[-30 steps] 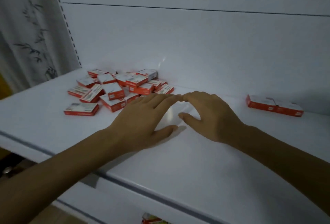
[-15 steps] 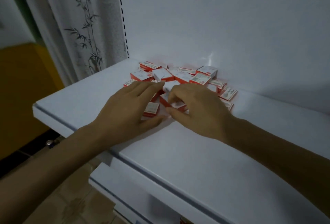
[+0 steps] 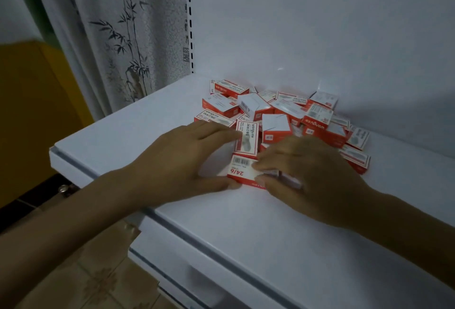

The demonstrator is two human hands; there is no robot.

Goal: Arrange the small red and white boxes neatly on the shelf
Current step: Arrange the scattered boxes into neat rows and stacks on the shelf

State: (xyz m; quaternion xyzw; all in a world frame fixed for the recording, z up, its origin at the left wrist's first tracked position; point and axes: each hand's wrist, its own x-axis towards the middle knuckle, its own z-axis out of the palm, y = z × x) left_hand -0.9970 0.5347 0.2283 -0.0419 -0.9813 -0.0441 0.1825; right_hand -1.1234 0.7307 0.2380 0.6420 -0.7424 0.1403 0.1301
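Note:
A loose heap of several small red and white boxes [image 3: 283, 114] lies near the back left of the white shelf [image 3: 258, 230]. At the heap's front edge lies one box marked 24/6 [image 3: 240, 173], flat on the shelf. My left hand [image 3: 177, 163] has its thumb against that box's left end and its fingers on another box [image 3: 247, 140] just behind it. My right hand [image 3: 305, 175] pinches the 24/6 box from the right with thumb and fingers, and hides whatever lies under its palm.
The shelf's white back panel [image 3: 320, 37] rises behind the heap, with a slotted upright [image 3: 189, 18] at the left end. A curtain with bamboo print [image 3: 118, 37] hangs left of the shelf. A lower shelf [image 3: 197, 271] juts out below, over a tiled floor.
The view has swung left and closer to the heap. Both hands moved from bare shelf onto the heap's front, and the right hand now pinches the 24/6 box pulled toward the shelf's front.

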